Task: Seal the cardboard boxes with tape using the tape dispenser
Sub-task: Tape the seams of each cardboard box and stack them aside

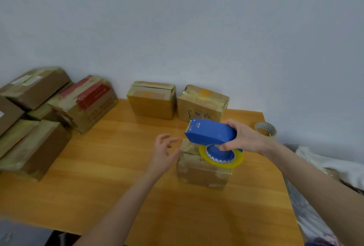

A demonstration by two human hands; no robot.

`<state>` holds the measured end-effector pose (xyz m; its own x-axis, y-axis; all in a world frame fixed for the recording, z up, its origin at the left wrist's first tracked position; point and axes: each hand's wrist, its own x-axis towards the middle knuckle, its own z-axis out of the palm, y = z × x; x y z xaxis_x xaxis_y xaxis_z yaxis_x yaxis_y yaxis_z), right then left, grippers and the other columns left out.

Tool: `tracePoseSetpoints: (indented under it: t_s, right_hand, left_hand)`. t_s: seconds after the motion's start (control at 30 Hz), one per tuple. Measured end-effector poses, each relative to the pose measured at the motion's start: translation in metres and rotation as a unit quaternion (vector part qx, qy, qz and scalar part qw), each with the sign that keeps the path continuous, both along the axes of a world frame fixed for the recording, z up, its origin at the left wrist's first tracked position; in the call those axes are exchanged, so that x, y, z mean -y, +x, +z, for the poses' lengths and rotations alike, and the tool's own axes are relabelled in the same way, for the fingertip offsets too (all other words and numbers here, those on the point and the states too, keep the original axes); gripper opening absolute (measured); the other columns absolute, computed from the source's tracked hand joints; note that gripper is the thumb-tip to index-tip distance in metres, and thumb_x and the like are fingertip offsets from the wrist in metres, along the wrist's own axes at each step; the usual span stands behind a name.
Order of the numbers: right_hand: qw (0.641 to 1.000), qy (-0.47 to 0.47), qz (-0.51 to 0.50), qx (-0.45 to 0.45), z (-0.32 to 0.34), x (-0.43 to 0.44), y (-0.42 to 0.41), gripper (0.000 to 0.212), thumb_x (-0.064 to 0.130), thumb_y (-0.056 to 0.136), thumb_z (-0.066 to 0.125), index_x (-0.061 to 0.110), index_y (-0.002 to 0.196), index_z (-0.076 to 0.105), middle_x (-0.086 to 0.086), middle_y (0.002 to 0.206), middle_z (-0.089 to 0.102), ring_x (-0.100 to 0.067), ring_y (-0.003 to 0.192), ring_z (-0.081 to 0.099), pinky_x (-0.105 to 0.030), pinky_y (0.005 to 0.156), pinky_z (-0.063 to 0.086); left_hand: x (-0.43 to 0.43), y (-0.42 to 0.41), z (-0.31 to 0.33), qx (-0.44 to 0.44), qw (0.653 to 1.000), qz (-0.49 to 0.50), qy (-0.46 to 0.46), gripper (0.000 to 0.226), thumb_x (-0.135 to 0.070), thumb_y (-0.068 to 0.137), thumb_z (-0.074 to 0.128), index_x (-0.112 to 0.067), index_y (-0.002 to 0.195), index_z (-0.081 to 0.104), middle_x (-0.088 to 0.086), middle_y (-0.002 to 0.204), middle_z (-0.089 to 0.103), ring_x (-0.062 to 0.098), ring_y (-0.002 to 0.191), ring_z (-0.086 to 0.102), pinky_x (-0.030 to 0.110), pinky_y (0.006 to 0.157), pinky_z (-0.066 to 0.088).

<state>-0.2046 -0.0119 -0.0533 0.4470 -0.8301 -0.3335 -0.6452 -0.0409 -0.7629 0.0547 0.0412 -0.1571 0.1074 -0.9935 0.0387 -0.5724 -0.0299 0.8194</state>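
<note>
My right hand (pixel 244 137) grips a blue tape dispenser (pixel 210 131) with a yellowish tape roll (pixel 221 157) hanging under it. The dispenser is held just above a small cardboard box (pixel 201 171) standing on the wooden table (pixel 122 157). My left hand (pixel 163 153) hovers just left of this box with fingers loosely spread, holding nothing. Whether it touches the box is unclear.
Two cardboard boxes (pixel 152 100) (pixel 202 103) stand against the wall at the back. Several taped boxes (pixel 49 112) are piled on the left. A spare tape roll (pixel 266 129) sits at the table's back right corner. Cloth and bags (pixel 325 167) lie off the right edge.
</note>
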Motion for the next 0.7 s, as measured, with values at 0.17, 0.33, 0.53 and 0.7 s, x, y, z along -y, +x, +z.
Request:
tracePoseSetpoints:
  t_s: [0.17,0.33,0.53,0.7]
  right_hand:
    - [1.0,-0.005,-0.002,-0.002,-0.001,0.001,-0.001,0.055,0.031,0.061,0.077,0.024,0.108,0.05,0.0,0.103,0.057,-0.014,0.087,0.061,-0.023,0.067,0.047]
    - [1.0,-0.013,0.015,-0.009,-0.002,0.002,-0.002,0.049,0.024,0.069,0.082,0.025,0.106,0.05,0.002,0.1,0.056,-0.009,0.08,0.06,-0.017,0.06,0.044]
    - [0.997,-0.054,0.038,-0.029,0.0,0.003,0.006,0.049,0.028,0.071,0.081,0.033,0.108,0.05,0.009,0.103,0.057,-0.008,0.087,0.06,-0.019,0.066,0.045]
    - [0.986,-0.107,0.089,-0.087,0.007,0.006,0.021,0.069,0.057,0.052,0.066,0.042,0.116,0.048,0.015,0.107,0.057,-0.009,0.095,0.059,-0.032,0.08,0.053]
  left_hand:
    - [0.011,-0.02,0.04,-0.221,0.942,0.074,0.241,0.047,-0.048,0.096,0.048,-0.005,0.091,0.067,0.01,0.088,0.073,0.013,0.055,0.055,0.021,0.045,0.041]
    - [0.02,-0.032,0.044,-0.328,0.886,0.095,0.313,0.034,-0.034,0.094,0.061,0.0,0.095,0.066,0.003,0.072,0.068,0.006,0.049,0.04,0.016,0.037,0.026]
    - [0.023,-0.025,0.043,-0.247,0.933,0.132,0.225,0.011,-0.014,0.093,0.06,-0.006,0.085,0.063,0.002,0.073,0.058,0.009,0.055,0.038,0.018,0.041,0.027]
    - [0.021,-0.018,0.04,-0.209,0.946,0.141,0.202,0.012,-0.007,0.093,0.057,-0.007,0.082,0.062,0.005,0.073,0.057,0.011,0.058,0.036,0.018,0.042,0.027]
